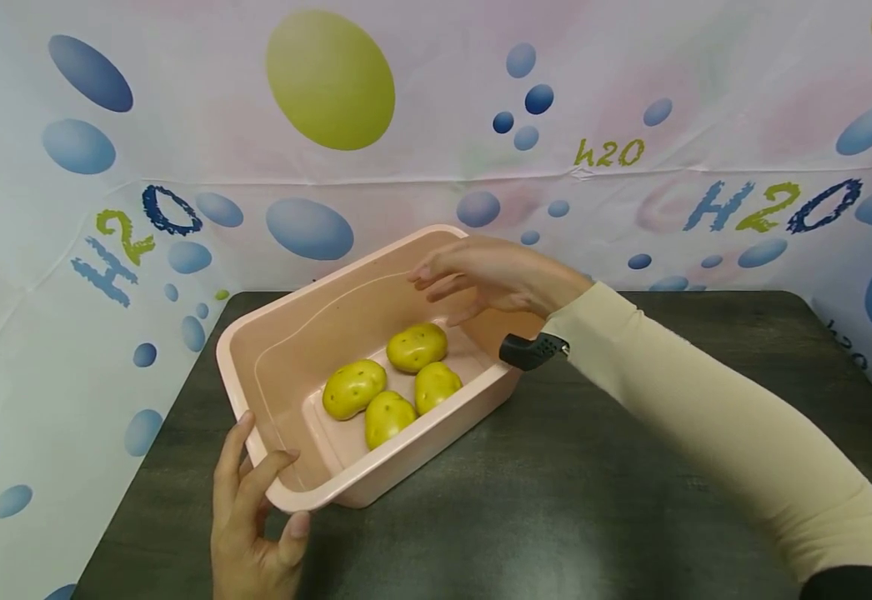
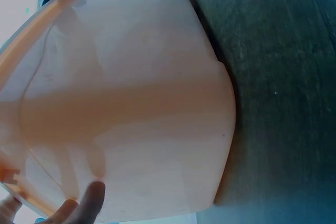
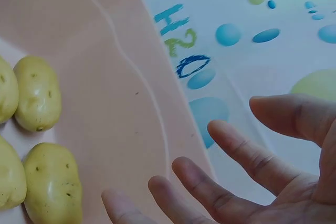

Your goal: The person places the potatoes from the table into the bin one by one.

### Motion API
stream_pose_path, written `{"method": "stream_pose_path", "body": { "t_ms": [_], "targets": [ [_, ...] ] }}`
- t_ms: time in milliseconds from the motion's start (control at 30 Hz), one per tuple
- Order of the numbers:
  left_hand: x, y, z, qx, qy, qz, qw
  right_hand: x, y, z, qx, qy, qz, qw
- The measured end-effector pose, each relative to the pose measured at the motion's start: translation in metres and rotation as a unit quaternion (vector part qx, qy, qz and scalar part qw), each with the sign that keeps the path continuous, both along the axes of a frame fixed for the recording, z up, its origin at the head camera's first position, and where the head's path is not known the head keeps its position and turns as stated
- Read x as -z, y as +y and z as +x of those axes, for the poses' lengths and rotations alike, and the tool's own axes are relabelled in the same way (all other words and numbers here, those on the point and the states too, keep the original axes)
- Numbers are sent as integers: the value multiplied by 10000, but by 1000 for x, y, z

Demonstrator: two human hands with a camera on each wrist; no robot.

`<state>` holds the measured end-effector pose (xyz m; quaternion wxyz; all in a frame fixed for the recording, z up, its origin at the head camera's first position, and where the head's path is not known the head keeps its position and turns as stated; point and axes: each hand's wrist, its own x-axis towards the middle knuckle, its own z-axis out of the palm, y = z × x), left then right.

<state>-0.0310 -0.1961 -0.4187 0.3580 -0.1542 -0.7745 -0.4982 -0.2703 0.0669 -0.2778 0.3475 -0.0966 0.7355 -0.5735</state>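
A pink plastic bin (image 1: 421, 450) stands at an angle on the dark table, with several yellow potatoes (image 1: 417, 347) on its floor. At the bin's near left corner, my left hand (image 1: 256, 508) grips the rim, index finger hooked over it and thumb outside. The left wrist view shows some of its fingers (image 2: 90, 203) against the outer end wall. My right hand (image 1: 488, 271) hangs over the far right part of the bin, fingers spread and holding nothing. In the right wrist view its fingertips (image 3: 184, 166) are apart from the potatoes (image 3: 52, 182).
The dark tabletop (image 1: 616, 483) extends around the bin. Behind and to the left hangs a white backdrop (image 1: 203, 92) printed with coloured ovals and H2O lettering. A black wrist device (image 1: 532, 350) sits by the right cuff, close to the bin's rim.
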Motion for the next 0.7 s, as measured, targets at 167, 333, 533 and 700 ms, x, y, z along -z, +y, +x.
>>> {"method": "stream_pose_path", "body": {
  "t_ms": [167, 333, 533, 700],
  "targets": [
    [-5, -1, -1, -312, 131, -451, 9984, -4, 17, 15, 46, 228, -297, 9993],
    [-18, 5, 4, -850, -177, -996, 9912, -8, 43, 35, 118, 582, -462, 9972],
    [-33, 11, 11, -1241, -836, -1498, 9773, -4, 80, 62, 333, 1104, -485, 9921],
    [-44, 15, 13, -1477, -1462, -1740, 9626, 4, 110, 81, 645, 1496, -584, 9849]
  ]
}}
